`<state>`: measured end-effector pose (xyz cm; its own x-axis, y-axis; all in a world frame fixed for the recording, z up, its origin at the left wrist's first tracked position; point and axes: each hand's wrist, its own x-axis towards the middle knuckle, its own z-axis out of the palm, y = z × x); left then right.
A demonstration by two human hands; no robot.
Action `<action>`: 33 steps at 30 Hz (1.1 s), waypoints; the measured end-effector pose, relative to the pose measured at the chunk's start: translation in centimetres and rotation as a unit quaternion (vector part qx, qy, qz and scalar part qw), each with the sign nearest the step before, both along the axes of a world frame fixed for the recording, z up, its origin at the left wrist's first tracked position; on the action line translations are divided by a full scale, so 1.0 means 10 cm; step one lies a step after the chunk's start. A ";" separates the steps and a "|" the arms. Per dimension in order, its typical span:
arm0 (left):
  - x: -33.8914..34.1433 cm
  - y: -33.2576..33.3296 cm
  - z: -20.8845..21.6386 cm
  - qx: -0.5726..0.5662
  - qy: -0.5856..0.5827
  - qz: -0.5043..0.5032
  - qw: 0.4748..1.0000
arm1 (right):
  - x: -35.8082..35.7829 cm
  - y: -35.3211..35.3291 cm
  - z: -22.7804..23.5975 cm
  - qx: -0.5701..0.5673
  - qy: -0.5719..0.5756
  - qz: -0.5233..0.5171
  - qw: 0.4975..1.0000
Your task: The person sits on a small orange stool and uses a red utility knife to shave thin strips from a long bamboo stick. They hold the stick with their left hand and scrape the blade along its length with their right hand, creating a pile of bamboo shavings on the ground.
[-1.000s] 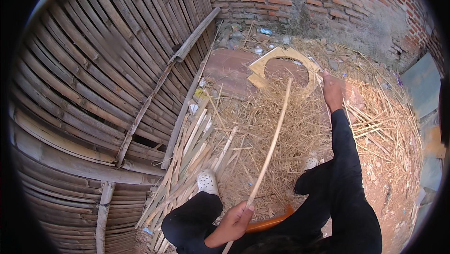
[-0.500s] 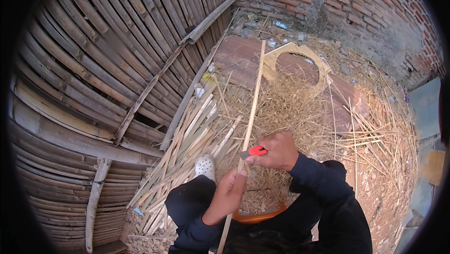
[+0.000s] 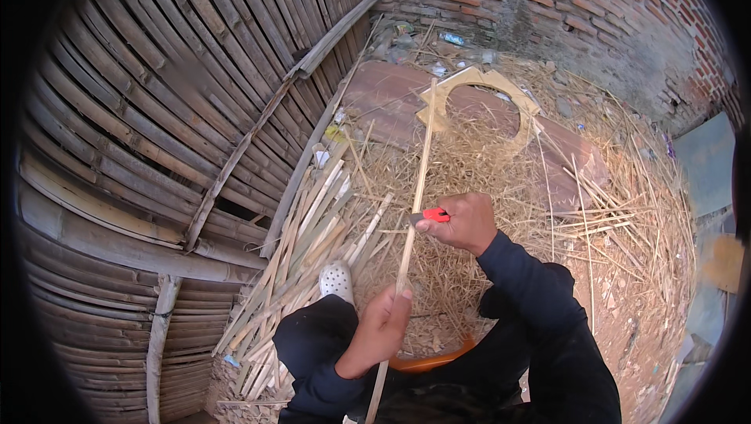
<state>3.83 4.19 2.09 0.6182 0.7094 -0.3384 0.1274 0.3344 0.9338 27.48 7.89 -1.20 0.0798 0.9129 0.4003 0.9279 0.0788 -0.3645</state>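
Note:
A long, narrow bamboo strip [image 3: 423, 166] slants from near my lap up toward the brick wall. My left hand [image 3: 381, 327] is closed round its lower part, thumb on top. In my right hand [image 3: 461, 223] is a utility knife [image 3: 433, 216] with a red handle, gripped in closed fingers. Its dark blade end lies against the strip, some way above my left hand. Thin shavings [image 3: 477, 154] are heaped on the ground beyond and below the knife.
Split bamboo strips [image 3: 313, 228] lie piled left of my legs, beside a white clog [image 3: 336, 280] on my foot. A slatted bamboo wall [image 3: 156, 103] rises at left, a brick wall [image 3: 579, 17] behind. A board with a round cutout [image 3: 469, 77] lies ahead. Part of an orange seat [image 3: 434, 362] shows beneath me.
My right hand has slid the knife up along the strip, away from my left hand. The left hand keeps its hold. The whole view has shifted slightly.

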 end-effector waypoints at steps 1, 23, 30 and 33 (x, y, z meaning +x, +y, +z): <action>-0.01 0.00 -0.01 0.008 -0.001 -0.007 1.000 | 0.06 0.03 -0.01 -0.017 -0.013 -0.034 0.999; -0.16 -0.22 -0.02 0.046 0.026 -0.091 0.995 | 0.67 0.34 -0.01 -0.053 0.042 -0.170 0.983; -0.23 -0.40 -0.08 0.093 0.025 -0.173 0.980 | 1.84 0.41 -0.35 -0.022 0.186 -0.370 0.910; -0.25 -0.34 -0.19 0.054 0.013 -0.104 0.993 | 1.75 0.38 -0.32 -0.016 0.205 -0.354 0.912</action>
